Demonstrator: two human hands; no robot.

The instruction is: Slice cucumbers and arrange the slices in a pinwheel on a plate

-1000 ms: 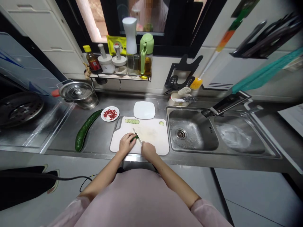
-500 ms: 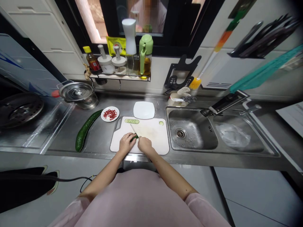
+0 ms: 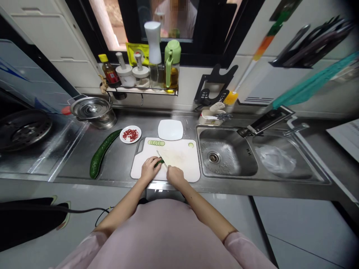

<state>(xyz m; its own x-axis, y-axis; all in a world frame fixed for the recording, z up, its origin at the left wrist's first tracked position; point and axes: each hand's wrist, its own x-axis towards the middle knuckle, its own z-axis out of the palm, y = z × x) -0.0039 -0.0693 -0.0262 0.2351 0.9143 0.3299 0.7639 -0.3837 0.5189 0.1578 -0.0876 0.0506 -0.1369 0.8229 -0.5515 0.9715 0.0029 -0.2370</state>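
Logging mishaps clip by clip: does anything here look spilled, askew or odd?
Nothing spilled or damaged. Only one cucumber slice lies alone at the cutting board's far right corner, apart from the neat row of slices.

Whole cucumber [image 3: 100,154] left of board [image 3: 179,158], sink [image 3: 227,157] right.

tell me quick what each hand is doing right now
left hand: closed on the cucumber piece, on the cutting board
right hand: closed around the knife

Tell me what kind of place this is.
Most likely a home kitchen: a steel sink, a shelf of oil and seasoning bottles, and a cutting board where the left hand steadies a cucumber piece while the right hand holds a knife.
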